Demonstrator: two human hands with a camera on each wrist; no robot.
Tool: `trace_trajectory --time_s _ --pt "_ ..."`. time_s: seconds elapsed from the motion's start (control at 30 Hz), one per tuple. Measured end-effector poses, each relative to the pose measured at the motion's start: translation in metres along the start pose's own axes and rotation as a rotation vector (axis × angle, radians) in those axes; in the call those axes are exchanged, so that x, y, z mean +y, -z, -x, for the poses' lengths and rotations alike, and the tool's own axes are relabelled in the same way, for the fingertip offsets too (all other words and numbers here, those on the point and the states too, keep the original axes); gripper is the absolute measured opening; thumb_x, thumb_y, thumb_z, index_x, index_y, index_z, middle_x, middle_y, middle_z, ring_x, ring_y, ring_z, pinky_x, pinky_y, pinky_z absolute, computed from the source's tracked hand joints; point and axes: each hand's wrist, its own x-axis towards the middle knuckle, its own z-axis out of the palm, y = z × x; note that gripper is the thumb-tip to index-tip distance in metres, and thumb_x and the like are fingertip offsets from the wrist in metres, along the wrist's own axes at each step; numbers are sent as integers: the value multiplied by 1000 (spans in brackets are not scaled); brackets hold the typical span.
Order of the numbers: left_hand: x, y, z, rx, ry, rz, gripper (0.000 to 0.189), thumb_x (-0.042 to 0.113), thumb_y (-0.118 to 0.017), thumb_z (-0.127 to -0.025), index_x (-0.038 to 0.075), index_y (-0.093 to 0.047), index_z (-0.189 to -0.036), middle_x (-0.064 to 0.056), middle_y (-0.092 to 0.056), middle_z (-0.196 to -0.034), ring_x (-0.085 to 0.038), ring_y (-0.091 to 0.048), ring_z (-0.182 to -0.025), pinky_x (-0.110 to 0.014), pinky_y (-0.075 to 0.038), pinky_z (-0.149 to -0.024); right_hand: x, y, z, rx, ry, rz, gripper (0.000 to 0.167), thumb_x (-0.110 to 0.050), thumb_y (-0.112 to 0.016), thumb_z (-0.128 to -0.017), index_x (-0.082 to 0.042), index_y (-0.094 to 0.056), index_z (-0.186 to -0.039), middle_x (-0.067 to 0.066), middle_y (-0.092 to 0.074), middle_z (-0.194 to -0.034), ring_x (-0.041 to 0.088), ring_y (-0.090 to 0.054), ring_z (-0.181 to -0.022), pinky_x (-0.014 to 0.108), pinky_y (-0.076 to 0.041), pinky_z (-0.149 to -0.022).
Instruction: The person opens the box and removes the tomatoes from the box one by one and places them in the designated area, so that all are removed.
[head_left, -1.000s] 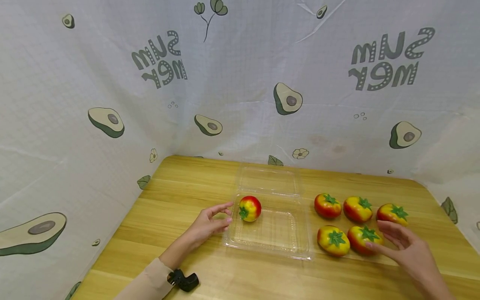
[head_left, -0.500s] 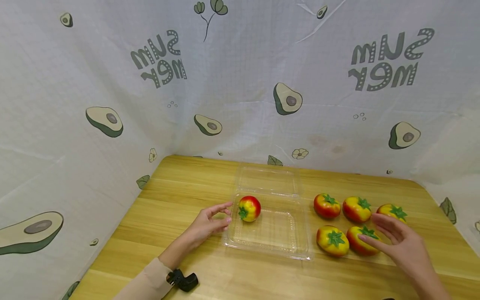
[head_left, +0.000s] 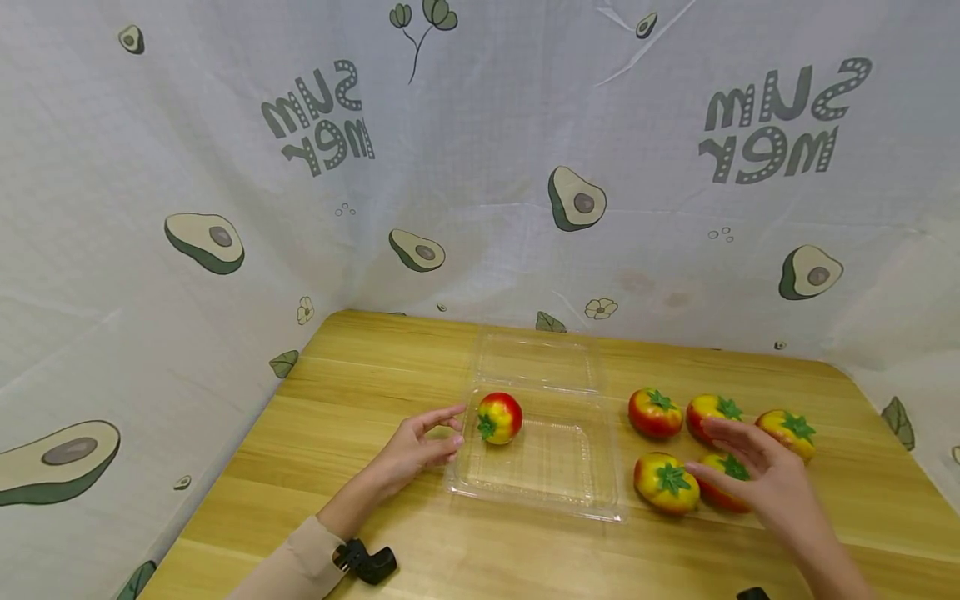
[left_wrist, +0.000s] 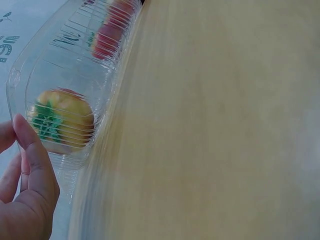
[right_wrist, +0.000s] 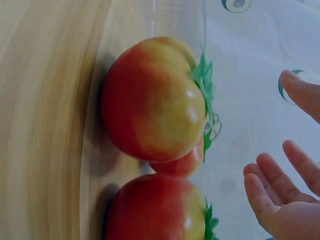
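Note:
A clear plastic clamshell box (head_left: 540, 502) lies open on the table, its lid (head_left: 536, 362) folded back. One red-and-yellow toy tomato (head_left: 500, 418) sits in its left part. At the left side, my left hand (head_left: 415, 448) pinches the box rim between thumb and fingers, as the left wrist view shows. My right hand (head_left: 772, 479) hovers, fingers spread and holding nothing, above the front-row toy tomatoes. Below it, one tomato (head_left: 722, 497) is partly covered. The front-left tomato (right_wrist: 155, 100) stands large in the right wrist view, apart from the fingers.
Behind the front pair stands a row of three toy tomatoes: left (head_left: 655, 413), middle (head_left: 705, 410) and right (head_left: 789, 431). A printed cloth (head_left: 480, 167) hangs around the wooden table (head_left: 360, 367) at back and sides. A black wrist camera (head_left: 367, 562) is on the left wrist.
My right hand has moved left from the right-hand tomatoes toward the front-left one, uncovering the back-right tomato. My left hand and the box have stayed in place.

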Motion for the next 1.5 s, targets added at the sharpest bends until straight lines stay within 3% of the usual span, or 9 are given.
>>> trace_trajectory --time_s 0.3,0.6,0.83,1.0,1.3,1.5 --pt "1 0 -1 7 22 3 58 11 -71 -94 6 -48 -147 -11 -52 -120 -9 -58 -74 -21 -56 -72 -8 -16 -4 -25 50 7 59 -6 -83 -82 8 -54 -132 -29 -57 -113 -17 -53 -103 5 -46 -83" --pt "3 -1 -4 7 31 7 58 10 -71 -94 5 -48 -147 -11 -52 -121 -8 -58 -76 -21 -57 -74 -14 -31 -9 -34 125 8 56 -4 -83 -81 6 -57 -129 -17 -62 -118 -13 -54 -106 4 -45 -85" --pt "4 -1 -5 1 26 8 57 8 -69 -95 3 -47 -148 -12 -52 -120 -8 -57 -77 -20 -56 -74 -21 -44 -13 -66 211 -54 56 5 -82 -78 11 -56 -127 -14 -62 -119 -7 -56 -109 8 -46 -90" --pt "4 0 -6 3 31 8 57 8 -69 -95 3 -47 -148 -12 -52 -120 -7 -58 -77 -20 -56 -74 -26 -54 -16 -87 205 -56 56 1 -84 -78 7 -58 -127 -10 -61 -120 -6 -56 -110 8 -46 -90" --pt "5 1 -6 -3 38 18 57 7 -69 -95 3 -48 -147 -11 -50 -118 -9 -56 -80 -20 -56 -73 -32 -76 -20 -104 260 -44 54 1 -85 -76 5 -60 -124 23 -61 -122 -7 -55 -108 9 -46 -91" --pt "5 2 -4 -1 37 17 57 8 -69 -95 3 -48 -147 -12 -50 -119 -10 -56 -82 -20 -56 -74 -38 -91 -23 -138 296 -58 55 0 -86 -74 6 -61 -123 21 -62 -122 0 -57 -110 8 -43 -93"
